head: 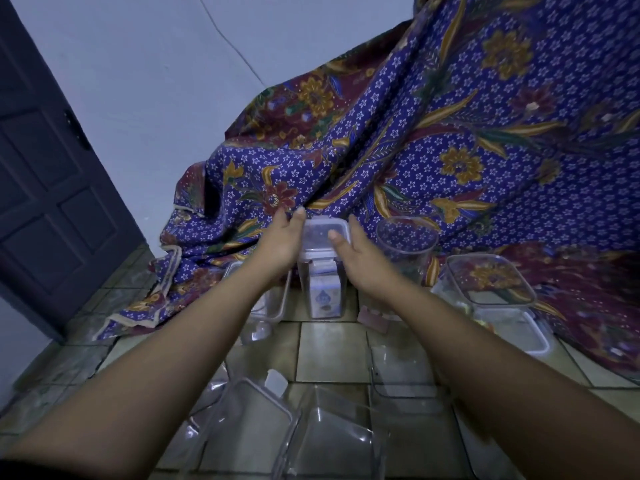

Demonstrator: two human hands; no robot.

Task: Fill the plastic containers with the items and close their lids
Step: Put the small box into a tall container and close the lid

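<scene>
A tall clear plastic container (323,292) stands upright on the tiled floor, with a white and blue packet inside. Its clear lid (322,239) rests on top, the front latch hanging down. My left hand (282,237) grips the lid's left edge, fingers curled over the far corner. My right hand (360,252) presses on the lid's right side, thumb on top. A round clear container (405,249) stands open just right of it. Further right is a wide square container (491,289) with some items inside.
Several empty clear containers (332,434) and loose lids lie on the floor tiles (332,351) near me. A purple floral cloth (433,150) drapes behind and to the right. A dark door (45,168) stands at the left.
</scene>
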